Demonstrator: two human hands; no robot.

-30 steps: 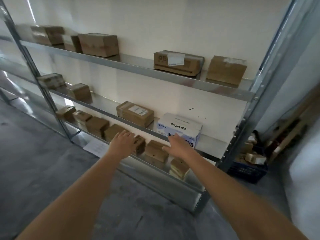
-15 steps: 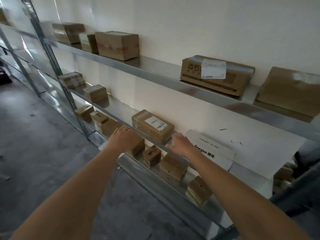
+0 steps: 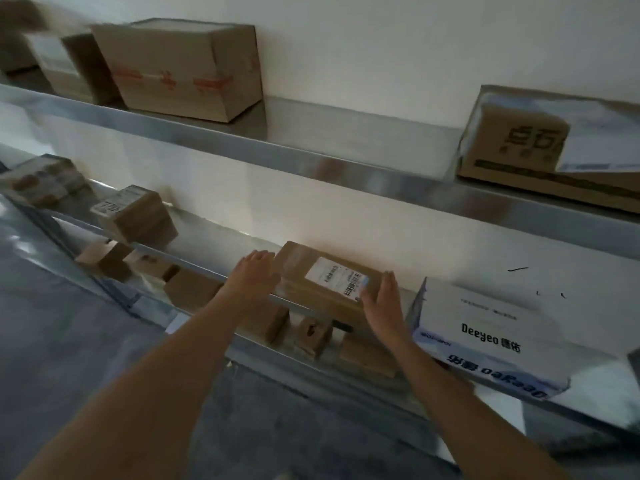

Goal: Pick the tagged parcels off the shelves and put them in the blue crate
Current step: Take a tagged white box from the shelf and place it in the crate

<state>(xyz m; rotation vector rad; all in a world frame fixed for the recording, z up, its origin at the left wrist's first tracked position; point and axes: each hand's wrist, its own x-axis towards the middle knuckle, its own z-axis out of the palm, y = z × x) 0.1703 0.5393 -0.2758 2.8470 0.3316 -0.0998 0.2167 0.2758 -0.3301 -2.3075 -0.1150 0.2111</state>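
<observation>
A brown parcel (image 3: 311,271) with a white barcode label lies on the middle metal shelf (image 3: 221,233). My left hand (image 3: 251,277) is at its left end and my right hand (image 3: 381,299) at its right end, fingers spread, both at or very near the cardboard. Neither hand has closed around it. The blue crate is out of view.
A white Deeyeo box (image 3: 485,327) sits right of the parcel. Brown boxes (image 3: 180,67) and a printed carton (image 3: 519,147) stand on the upper shelf. Small parcels (image 3: 311,334) fill the lower shelf, a labelled one (image 3: 135,213) lies further left. Grey floor below.
The view has closed in on the shelves. Both hands have risen from the lower shelf's edge to the two ends of the labelled parcel on the middle shelf.
</observation>
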